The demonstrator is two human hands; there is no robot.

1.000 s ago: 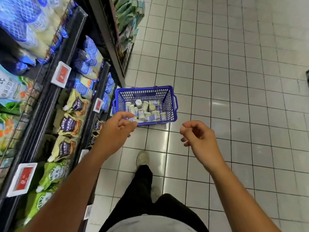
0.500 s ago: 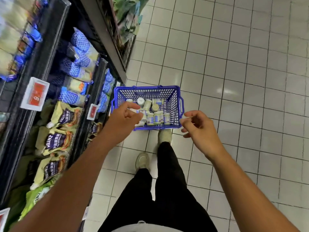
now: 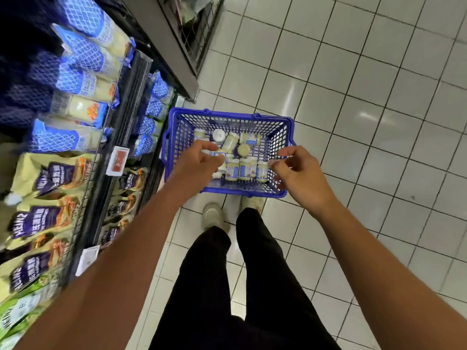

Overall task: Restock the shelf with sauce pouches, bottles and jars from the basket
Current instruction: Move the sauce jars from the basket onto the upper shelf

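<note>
**Hidden or unclear.** The shelf (image 3: 131, 102) at the left is smeared by motion, and its far upper part is lost in shadow. The blue lattice-patterned pouches (image 3: 83, 54) and the Heinz pouches with purple labels (image 3: 50, 178) cannot be counted reliably. The green-labelled pouches (image 3: 22, 311) are cut off by the near left edge. Some jars are covered by the left hand. Jar label text cannot be read.

**Counts.**
- One blue plastic basket (image 3: 228, 190) is set on the white tiled floor (image 3: 379, 122), just right of the shelf foot and just beyond two pale shoes (image 3: 213, 215).
- At least eight small jars (image 3: 244, 168) of pale sauce with blue labels are seen in the basket. Three stand upright in a row by the near wall. The others, farther in, are partly tipped or lying.
- Two price tags are seen on the shelf rails: one red (image 3: 117, 161) and one white (image 3: 87, 258).
- Two legs in black trousers (image 3: 240, 286) are seen.

**Hands.**
- Both bare forearms are stretched forward and down.
- The left hand (image 3: 199, 162) is held over the left part of the basket with its fingers half curled. It cannot be told whether a jar is touched or grasped beneath it.
- The right hand (image 3: 300, 173) is held at the basket's right wall, back up, with fingers loosely curled and thumb and forefinger tips close together. Nothing is seen in it.
</note>
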